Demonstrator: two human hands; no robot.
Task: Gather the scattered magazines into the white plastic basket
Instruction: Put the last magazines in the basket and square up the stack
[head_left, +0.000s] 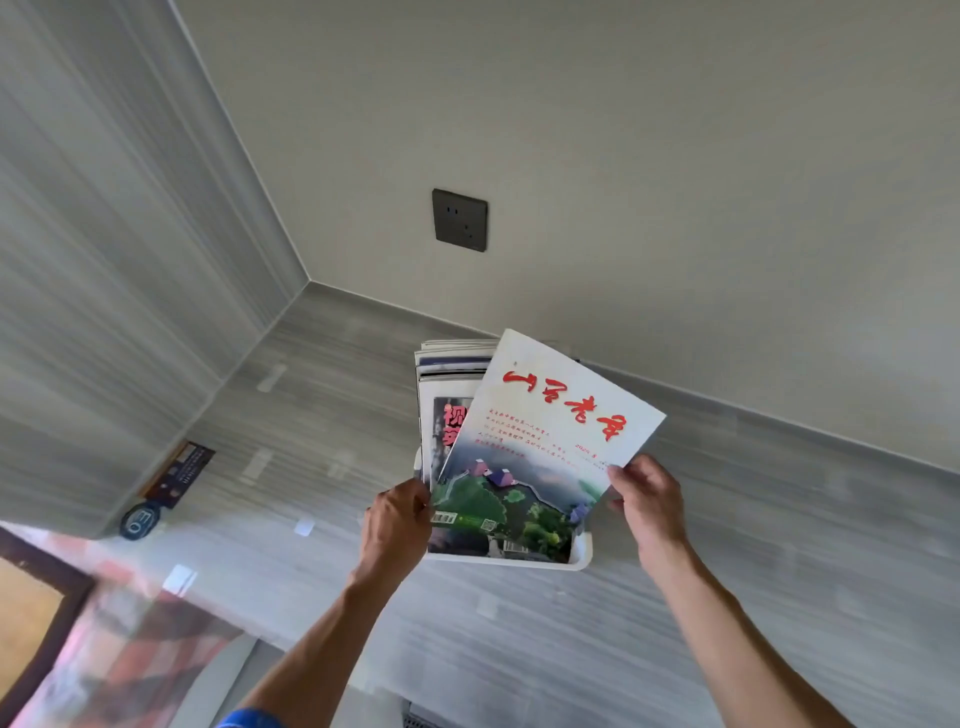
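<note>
White-covered magazine (545, 441) pinched by both hands (397, 514) (649, 501) over basket (582, 556).

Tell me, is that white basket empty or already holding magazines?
Already holding magazines: several stand upright in the white basket, and both hands are lowering another magazine in.

Single head view; looks down, close over floor (322, 364) corner

At frame centre the basket (581, 558) stands on the floor (322, 364) against the wall (623, 156), magazines (452, 374) upright in it, the front magazine (540, 441) between left hand (397, 519) and right hand (649, 499), socket (460, 220) above
</note>
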